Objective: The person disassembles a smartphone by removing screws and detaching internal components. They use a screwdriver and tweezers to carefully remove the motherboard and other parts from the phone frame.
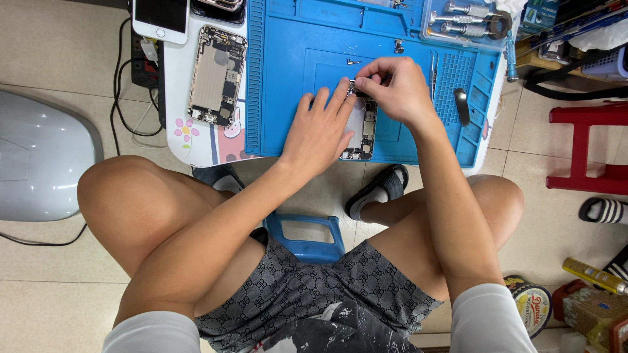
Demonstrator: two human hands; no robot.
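Note:
An opened phone body (362, 134) with its insides exposed lies on a blue work mat (288, 52) on a small low table. My left hand (320, 127) rests flat on the phone's left side and holds it down. My right hand (396, 88) pinches with its fingertips at the phone's top end; what it grips is too small to tell. A small metal part (353, 61) and a small bracket (398, 46) lie on the mat just beyond the hands.
A second opened phone shell (216, 75) lies left of the mat, a white phone (160, 18) beyond it. Tweezers (433, 70), a black pry tool (462, 106) and a screwdriver tray (468, 19) lie at right. A red stool (582, 147) stands right, a grey rounded object (39, 157) left.

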